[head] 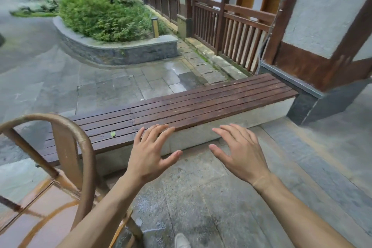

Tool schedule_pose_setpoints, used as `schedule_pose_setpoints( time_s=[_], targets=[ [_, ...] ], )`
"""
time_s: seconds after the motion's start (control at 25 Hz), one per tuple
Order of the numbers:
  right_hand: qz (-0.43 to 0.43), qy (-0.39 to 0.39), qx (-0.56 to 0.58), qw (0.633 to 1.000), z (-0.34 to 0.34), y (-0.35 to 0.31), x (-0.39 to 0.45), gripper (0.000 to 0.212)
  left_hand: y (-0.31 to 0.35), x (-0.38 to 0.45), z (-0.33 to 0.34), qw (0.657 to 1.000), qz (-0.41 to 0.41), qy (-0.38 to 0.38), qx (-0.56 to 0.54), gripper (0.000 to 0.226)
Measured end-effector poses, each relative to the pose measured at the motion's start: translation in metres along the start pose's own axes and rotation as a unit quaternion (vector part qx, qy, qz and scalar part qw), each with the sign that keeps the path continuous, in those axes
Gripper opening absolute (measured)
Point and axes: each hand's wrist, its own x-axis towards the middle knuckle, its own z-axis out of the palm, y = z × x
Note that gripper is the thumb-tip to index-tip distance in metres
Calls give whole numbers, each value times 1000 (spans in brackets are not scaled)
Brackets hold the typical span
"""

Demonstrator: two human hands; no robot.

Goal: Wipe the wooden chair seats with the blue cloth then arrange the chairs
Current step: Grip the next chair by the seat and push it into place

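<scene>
Over wet stone paving, left hand (150, 156) and right hand (239, 153) spread open and empty, wooden chair (68, 159) just left of the left forearm, slatted bench (181, 106) beyond.

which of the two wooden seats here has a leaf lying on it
The long slatted bench ahead of both hands: a small green leaf lies near its left end. The chair seat at lower left shows none.

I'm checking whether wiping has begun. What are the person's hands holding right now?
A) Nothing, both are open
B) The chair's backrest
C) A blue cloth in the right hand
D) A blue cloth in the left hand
A: the left hand and right hand hover with fingers spread, empty, beside the wooden chair; no cloth is visible.
</scene>
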Motion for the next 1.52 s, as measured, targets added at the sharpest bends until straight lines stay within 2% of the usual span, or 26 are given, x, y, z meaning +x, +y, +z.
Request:
schedule_pose_setpoints(
  time_s=[0.2,0.4,0.56,0.72,0.84,1.08,1.36,1.52],
  targets=[
    [-107,-17,28,994,66,5,129,58,-70,61,35,996,-80,42,17,70],
    [-201,-10,70,977,127,-24,262,55,-143,110,30,983,-141,90,69,68],
    [-275,-14,142,951,177,-56,336,54,-185,110,22,957,-231,122,128,68],
    [-361,-38,210,908,231,-82,405,52,-209,109,27,914,-329,152,183,65],
    [-425,-54,259,866,267,-93,449,51,-218,120,40,871,-401,156,236,65],
    [-560,-99,322,757,312,-124,523,51,-186,145,70,752,-553,199,299,61],
    [-676,-148,372,618,358,-228,495,49,-167,112,106,605,-659,245,374,56],
    [-736,-162,368,544,408,-282,475,50,-196,96,137,562,-660,289,406,48]
  ],
)
